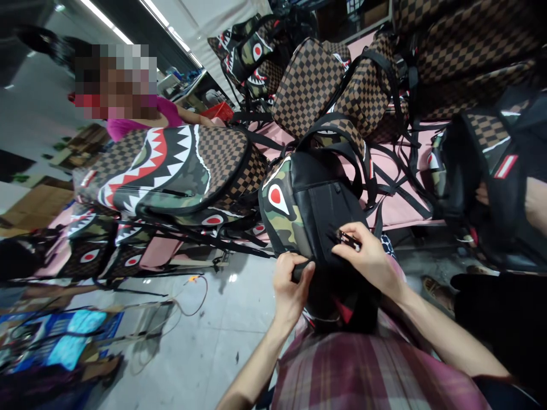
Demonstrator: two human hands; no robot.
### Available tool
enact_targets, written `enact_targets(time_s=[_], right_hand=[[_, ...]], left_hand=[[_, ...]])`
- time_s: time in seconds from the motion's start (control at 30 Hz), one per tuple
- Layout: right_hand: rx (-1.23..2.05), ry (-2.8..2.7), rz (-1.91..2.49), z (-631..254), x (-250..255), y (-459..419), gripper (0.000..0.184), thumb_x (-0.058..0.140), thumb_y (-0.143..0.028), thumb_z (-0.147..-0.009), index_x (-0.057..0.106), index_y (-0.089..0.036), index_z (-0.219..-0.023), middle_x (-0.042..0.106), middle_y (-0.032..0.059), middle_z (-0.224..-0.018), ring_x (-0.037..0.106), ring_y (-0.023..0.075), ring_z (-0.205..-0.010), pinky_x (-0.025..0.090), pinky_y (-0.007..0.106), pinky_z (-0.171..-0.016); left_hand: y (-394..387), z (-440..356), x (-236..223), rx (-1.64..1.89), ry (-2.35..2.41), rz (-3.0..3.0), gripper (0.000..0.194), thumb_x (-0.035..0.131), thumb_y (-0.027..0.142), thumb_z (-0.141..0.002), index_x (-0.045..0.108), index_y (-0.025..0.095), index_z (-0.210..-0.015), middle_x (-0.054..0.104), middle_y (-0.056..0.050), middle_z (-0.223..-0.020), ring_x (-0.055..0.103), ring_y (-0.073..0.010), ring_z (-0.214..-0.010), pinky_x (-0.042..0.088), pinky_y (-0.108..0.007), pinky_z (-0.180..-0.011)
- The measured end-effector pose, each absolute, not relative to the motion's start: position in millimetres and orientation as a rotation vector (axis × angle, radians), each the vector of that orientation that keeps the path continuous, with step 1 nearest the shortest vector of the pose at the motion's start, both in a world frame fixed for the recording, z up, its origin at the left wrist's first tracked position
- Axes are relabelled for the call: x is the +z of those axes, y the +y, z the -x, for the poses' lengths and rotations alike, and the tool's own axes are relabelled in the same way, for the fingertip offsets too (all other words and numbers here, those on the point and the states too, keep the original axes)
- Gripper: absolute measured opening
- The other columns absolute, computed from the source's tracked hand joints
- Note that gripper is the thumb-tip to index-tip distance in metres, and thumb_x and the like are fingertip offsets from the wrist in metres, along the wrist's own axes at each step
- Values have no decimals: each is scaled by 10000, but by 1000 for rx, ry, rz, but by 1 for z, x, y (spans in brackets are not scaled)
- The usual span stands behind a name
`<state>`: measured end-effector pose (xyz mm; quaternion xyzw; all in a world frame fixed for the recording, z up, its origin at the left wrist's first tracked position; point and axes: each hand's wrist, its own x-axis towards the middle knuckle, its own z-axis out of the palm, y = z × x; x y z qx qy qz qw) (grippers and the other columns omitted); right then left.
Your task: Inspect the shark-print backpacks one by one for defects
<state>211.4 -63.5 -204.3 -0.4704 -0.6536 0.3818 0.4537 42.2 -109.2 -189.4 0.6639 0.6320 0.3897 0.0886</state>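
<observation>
A backpack with a black back panel and a camouflage side with a red eye print lies in front of me, against my plaid-clad front. At its lower left edge, my left hand is closed, thumb and fingers pinching a black part of the backpack. My right hand is closed over the back panel. Between its thumb and fingers is a small dark object with pale spots and a blurred, bristly-looking end; its kind is unclear. The backpack's checkered shoulder strap arches above the panel.
A large checkered backpack with a shark-mouth print lies at left on the pink table. More checkered bags are piled behind. A person in a pink top stands at far left. Another person's arm is beside a bag at right.
</observation>
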Motion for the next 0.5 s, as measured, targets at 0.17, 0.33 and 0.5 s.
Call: enact_targets(time_s=[0.17, 0.33, 0.5], right_hand=[[1040, -1548, 1224, -176, -211, -33, 164, 630, -384, -785, 600, -224, -805, 604, -37, -640, 576, 139, -612, 401, 234, -568], [729, -1068, 1237, -256, -222, 12, 331, 461, -462, -888, 615, -177, -958, 585, 13, -739, 528, 140, -633, 409, 243, -565], [435, -1142, 1645, -357, -264, 65, 474, 453, -485, -875, 531, -135, -1185, 613, 103, -970, 573, 211, -812, 445, 324, -714]], left_hand=[[-109, -24, -190, 1139, 1792, -1781, 179, 625, 339, -773, 575, 187, -691, 574, -11, -719, 555, -149, -708, 451, -271, -670], [-78, 24, -148, 1254, 1722, -1742, 187, 679, 354, -721, 601, 194, -663, 614, -29, -724, 594, -168, -731, 484, -285, -710], [-34, 69, -91, 858, 1638, -1870, 315, 699, 476, -668, 616, 179, -607, 647, -30, -715, 617, -228, -893, 492, -356, -794]])
